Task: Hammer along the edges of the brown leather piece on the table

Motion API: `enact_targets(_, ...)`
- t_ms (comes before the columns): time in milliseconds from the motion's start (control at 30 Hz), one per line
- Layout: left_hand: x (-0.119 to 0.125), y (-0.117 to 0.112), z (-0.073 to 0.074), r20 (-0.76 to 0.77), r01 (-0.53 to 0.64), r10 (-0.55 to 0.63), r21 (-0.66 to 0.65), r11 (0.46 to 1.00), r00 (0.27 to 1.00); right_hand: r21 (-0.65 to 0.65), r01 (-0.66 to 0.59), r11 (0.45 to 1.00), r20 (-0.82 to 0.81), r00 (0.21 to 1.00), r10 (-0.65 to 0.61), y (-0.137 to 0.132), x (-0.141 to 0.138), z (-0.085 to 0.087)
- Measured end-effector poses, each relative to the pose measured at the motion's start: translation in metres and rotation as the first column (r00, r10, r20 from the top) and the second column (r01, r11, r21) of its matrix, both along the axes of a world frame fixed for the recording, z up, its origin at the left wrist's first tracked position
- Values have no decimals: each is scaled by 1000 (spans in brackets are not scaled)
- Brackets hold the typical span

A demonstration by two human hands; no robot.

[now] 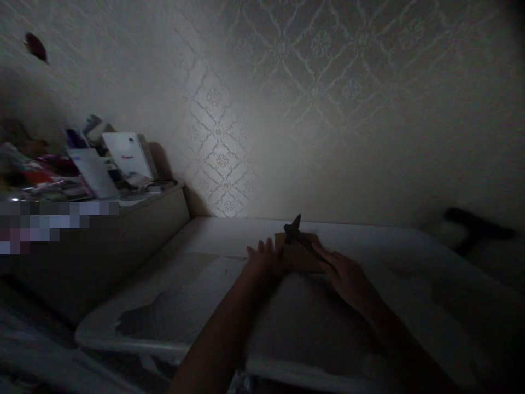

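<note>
My right hand [342, 273] is wrapped round the handle of a dark hammer [293, 230], whose head points up and to the left. Beneath the hammer lies a flat brown board [301, 260], with a faint row of small marks across it. At the board's left edge rests my left hand [264, 257], its fingers apart and pointing away from me. The thumb side is too dark to make out. Both hands are over a worn white table [229, 284].
To the left stands a cabinet [164, 210] with a white box [129, 155] and a clutter of small items on top. Behind the table rises a patterned wall [311, 109]. A blurred black object [476, 227] is at the right. The light is dim.
</note>
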State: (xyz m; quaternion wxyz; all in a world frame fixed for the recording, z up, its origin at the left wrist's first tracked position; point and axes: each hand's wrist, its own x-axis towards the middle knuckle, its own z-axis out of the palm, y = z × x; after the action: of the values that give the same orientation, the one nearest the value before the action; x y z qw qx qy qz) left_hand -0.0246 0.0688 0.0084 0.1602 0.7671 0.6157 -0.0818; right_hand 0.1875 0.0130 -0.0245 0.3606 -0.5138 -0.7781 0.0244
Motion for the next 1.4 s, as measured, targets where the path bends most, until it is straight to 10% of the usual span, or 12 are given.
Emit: enact_targets(1400,1,2,-4,-11,-24,24,34,999,1000,-17,-33,999,-4,999,33,6,-8,3)
